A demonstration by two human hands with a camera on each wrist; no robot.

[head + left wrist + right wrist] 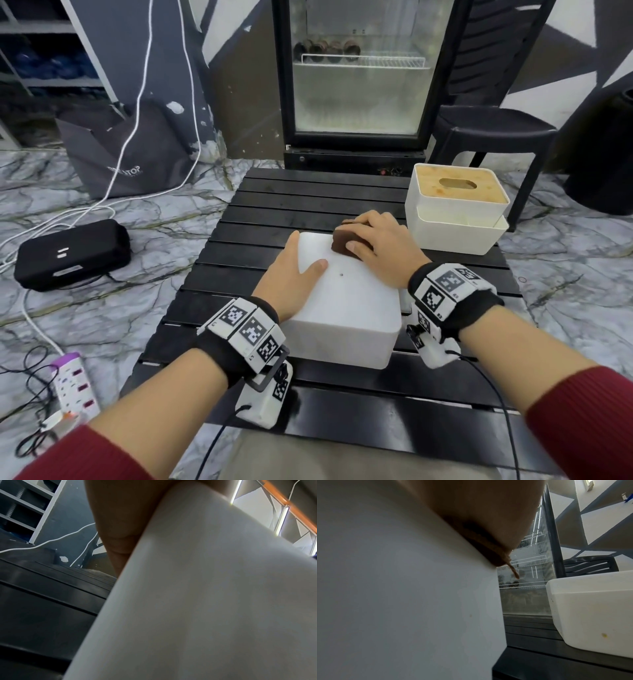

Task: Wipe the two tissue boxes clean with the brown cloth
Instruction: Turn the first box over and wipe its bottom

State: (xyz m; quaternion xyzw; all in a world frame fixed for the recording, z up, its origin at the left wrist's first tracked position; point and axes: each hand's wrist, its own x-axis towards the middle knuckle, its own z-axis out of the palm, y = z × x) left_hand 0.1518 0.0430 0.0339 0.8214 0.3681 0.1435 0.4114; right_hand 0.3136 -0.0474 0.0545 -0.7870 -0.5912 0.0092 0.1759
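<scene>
A plain white tissue box (349, 301) (205, 601) (402, 588) lies in the middle of the black slatted table (308, 205), blank face up. My left hand (294, 274) braces its left side, fingers (120, 520) straight along the wall and thumb flat on top. My right hand (380, 240) (479, 500) grips a folded brown cloth (342, 241) (488, 550) and presses it on the box's far right corner. At the table's back right, a second white tissue box (455, 192) (590, 608) with a stained wooden lid sits in a white base.
A glass-door fridge (359, 85) stands just behind the table, and a black chair (493, 126) is at the right. On the marble floor at the left lie a black case (72, 253), a power strip (75, 383) and white cables. A grey bag (130, 154) leans further back.
</scene>
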